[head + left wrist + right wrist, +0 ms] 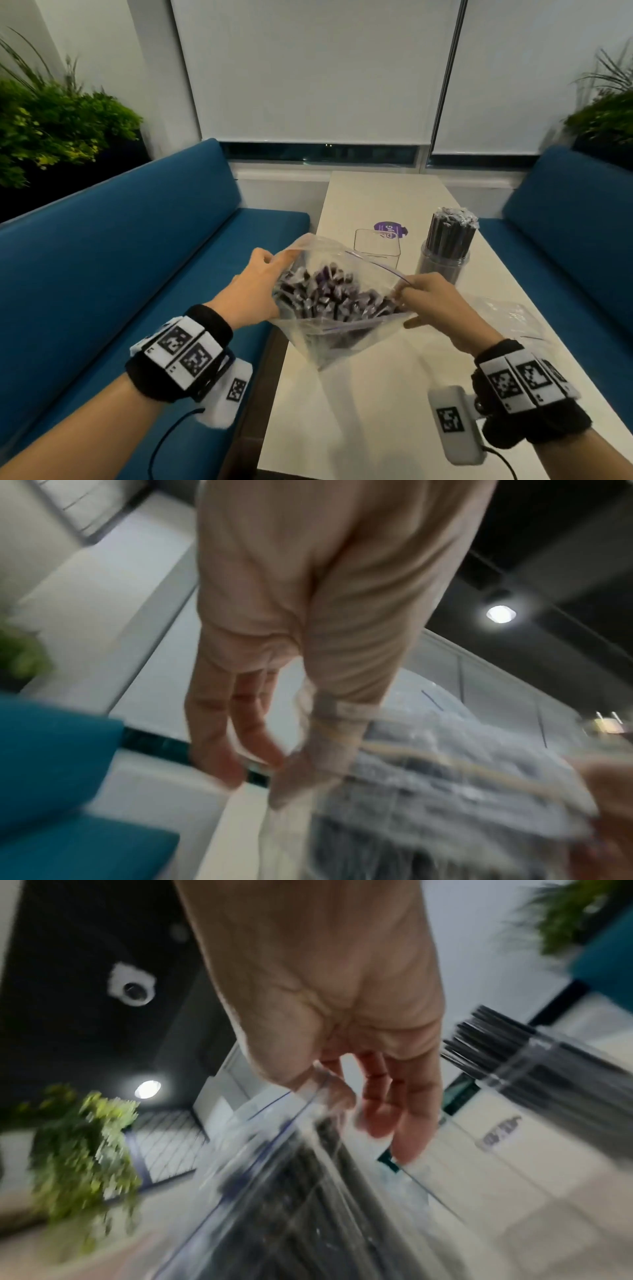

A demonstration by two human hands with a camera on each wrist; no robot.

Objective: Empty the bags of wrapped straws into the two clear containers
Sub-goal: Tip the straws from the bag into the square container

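- Head view: my left hand [255, 291] and right hand [430, 299] each pinch one lip of the clear zip-top plastic bag [337, 308], pulling its mouth wide between them. The bag is raised over the near part of the white table [359, 411]. The dark wrapped straws [329, 291] stand packed inside it, just below both grips.
- Beyond the grip stands the empty clear square container [376, 246]. To the right of that is the clear round container [445, 263], already full of upright straws. Just right of my right hand a flat, empty-looking clear bag [507, 315] lies on the table.
- Left wrist view: blurred. Thumb and fingers [240, 739] close on the bag's film edge, bag [445, 777] hanging beside the palm.
- Right wrist view: also blurred. Thumb and forefinger nip the zip lip [301, 1102], the other fingers hang loose. Round container [548, 1064] sits past the fingertips.
- Handling, my guess: the film is thin, slick and floppy and the load light, but it may shift. I'd keep hold of the stiffer zip strip or gather the straws as one bundle, because loose wrappers would slide and fan out.
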